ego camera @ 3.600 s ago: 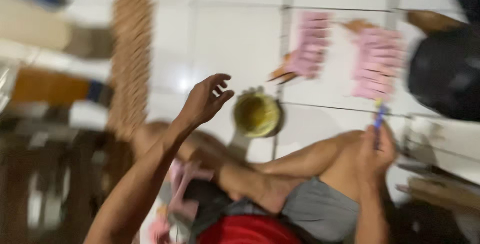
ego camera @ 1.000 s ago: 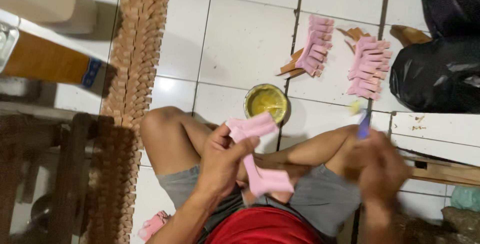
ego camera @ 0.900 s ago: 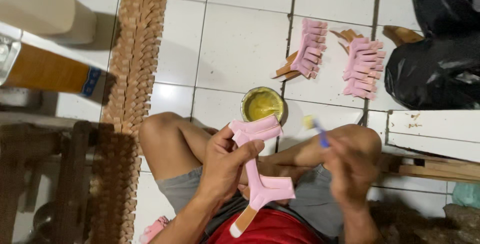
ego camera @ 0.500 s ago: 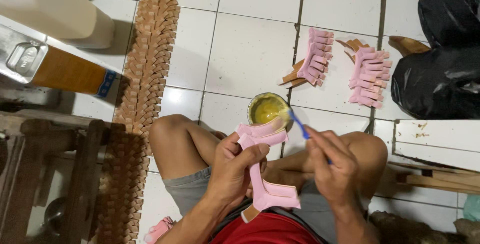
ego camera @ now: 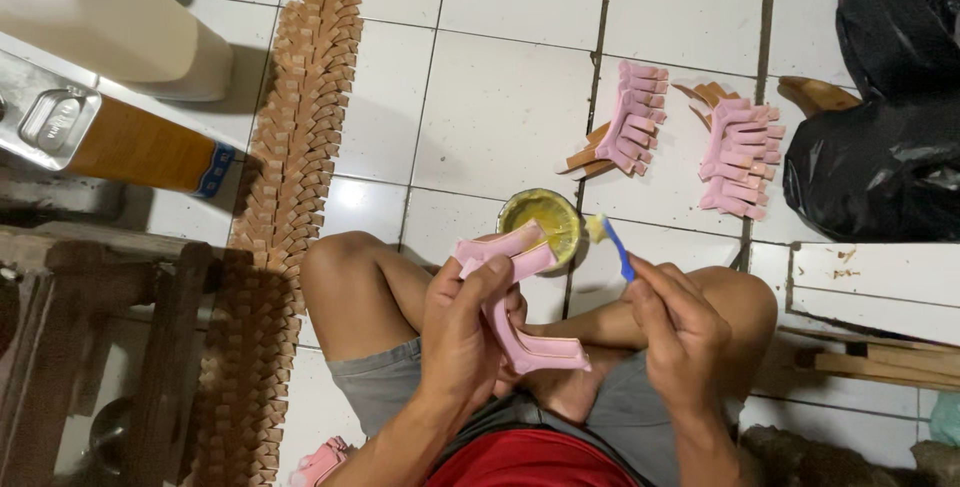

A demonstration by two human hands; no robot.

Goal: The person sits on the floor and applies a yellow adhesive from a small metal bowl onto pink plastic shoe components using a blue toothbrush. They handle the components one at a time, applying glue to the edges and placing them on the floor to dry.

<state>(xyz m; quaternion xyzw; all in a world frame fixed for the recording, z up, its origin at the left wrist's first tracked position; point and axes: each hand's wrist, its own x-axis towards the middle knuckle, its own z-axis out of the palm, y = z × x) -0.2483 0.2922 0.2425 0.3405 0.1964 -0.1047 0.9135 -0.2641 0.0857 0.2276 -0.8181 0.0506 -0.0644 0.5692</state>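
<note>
I sit on a white tiled floor with my legs crossed. My left hand [ego camera: 462, 322] grips a pink high-heel shoe part [ego camera: 512, 297], held over my lap with its long end pointing at a small round tin of yellow glue [ego camera: 541, 219]. My right hand [ego camera: 678, 332] pinches a blue-handled brush [ego camera: 612, 243] whose glue-covered tip hovers just right of the tin, close to the pink part's upper end.
A long row of brown wooden heels [ego camera: 290, 187] runs down the floor at left. Two rows of pink-covered heels [ego camera: 632, 117] [ego camera: 738, 155] lie beyond the tin. A black plastic bag [ego camera: 880, 127] sits at right, a metal can [ego camera: 110, 137] and wooden furniture [ego camera: 90, 347] at left.
My left hand picked up a pink shoe part and brought it over my lap. The brush in my right hand went to the glue tin and now sits lifted beside it.
</note>
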